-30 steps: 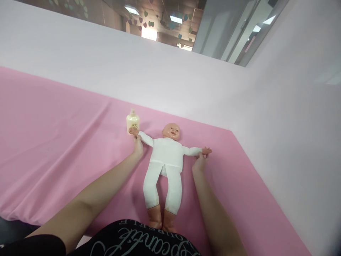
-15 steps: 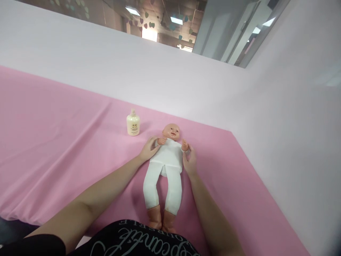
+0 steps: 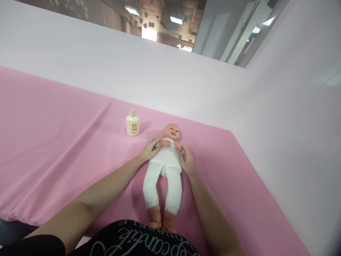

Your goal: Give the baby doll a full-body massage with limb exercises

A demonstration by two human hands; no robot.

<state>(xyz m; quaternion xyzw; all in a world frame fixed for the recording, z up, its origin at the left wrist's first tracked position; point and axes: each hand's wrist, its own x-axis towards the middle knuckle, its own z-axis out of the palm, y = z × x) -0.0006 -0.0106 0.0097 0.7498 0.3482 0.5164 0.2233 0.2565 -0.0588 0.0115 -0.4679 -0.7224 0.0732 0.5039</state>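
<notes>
A smooth pink sheet (image 3: 66,124) covers the table in front of me, drawn into long diagonal creases on my left and lying flatter toward the corner on my right. Its far edge meets a plain white wall (image 3: 119,71), which turns at a corner on my right. Above that wall a window (image 3: 160,35) shows a ceiling with bright rectangular lights (image 3: 176,20) and a scatter of heart-shaped decorations (image 3: 151,24). The baby doll (image 3: 165,156) lies on its back on the sheet right in front of me, its head toward the wall and its feet close to my body. Both my arms reach forward and inward, one along each side of it. My left hand (image 3: 149,149) is curled around the doll's sleeved forearm on that side, and my right hand (image 3: 188,161) grasps the other forearm near the wrist, thumb side toward the doll's trunk. Both its arms are folded so that the little hands rest over the upper chest. The head is smooth, bald and shiny; the white top and trousers look like soft cloth, and the bare feet are a darker brown. Beyond my left hand, apart from the doll, a cream-coloured bottle (image 3: 133,125) with rounded shoulders and dark print stands upright. My black T-shirt (image 3: 144,240) carries pale, looping lettering.
</notes>
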